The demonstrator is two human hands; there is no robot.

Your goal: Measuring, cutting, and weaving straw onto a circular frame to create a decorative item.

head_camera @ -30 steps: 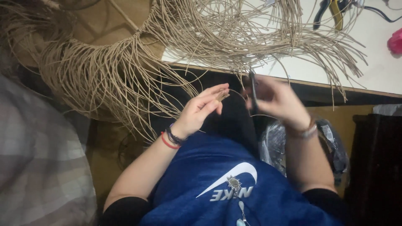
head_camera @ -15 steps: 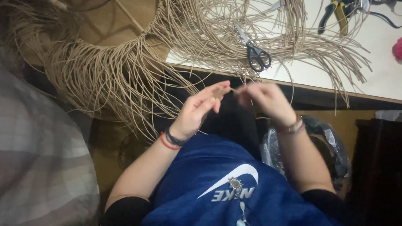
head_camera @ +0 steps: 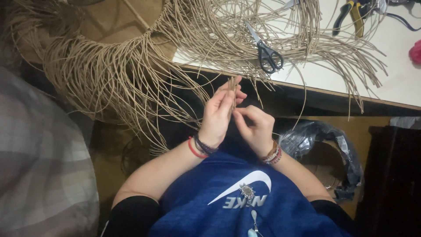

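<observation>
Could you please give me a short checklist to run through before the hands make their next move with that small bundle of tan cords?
1. Small bundle of tan cords held in the left hand: ok, the fingers wrap it upright.
2. Right hand at the bundle's lower part: ok, its fingertips meet beside the left palm.
3. Black-handled steel scissors lying closed on the white tabletop, apart from both hands: ok.
4. Loose tan cords draped over the table edge, clear of the hands: not ok, strands hang right beside them.
5. Whether the bundle is tied: cannot tell.
</observation>
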